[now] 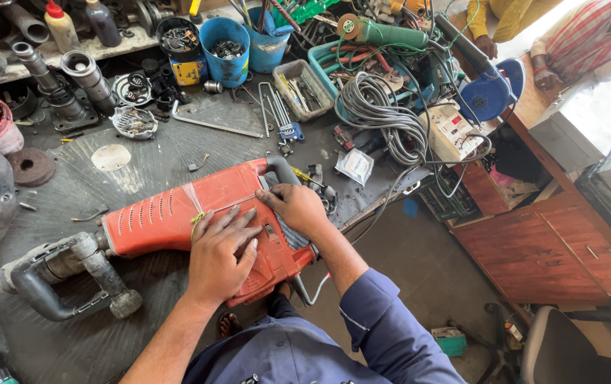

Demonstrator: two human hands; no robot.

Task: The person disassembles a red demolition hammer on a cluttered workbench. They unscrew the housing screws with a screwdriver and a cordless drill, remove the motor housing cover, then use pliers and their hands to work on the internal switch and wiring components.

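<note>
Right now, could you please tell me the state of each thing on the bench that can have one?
Red demolition hammer: lying on its side, casing closed.
Left hand: flat on the hammer casing.
Right hand: resting on the hammer near its handle.
Blue buckets: upright, open, holding parts.
Grey cable: coiled.
Grey tray: open, holding tools.

The left hand is covering part of the red demolition hammer; two other people are being cut off by the top edge.

small clear packet by grey cable coil
</note>
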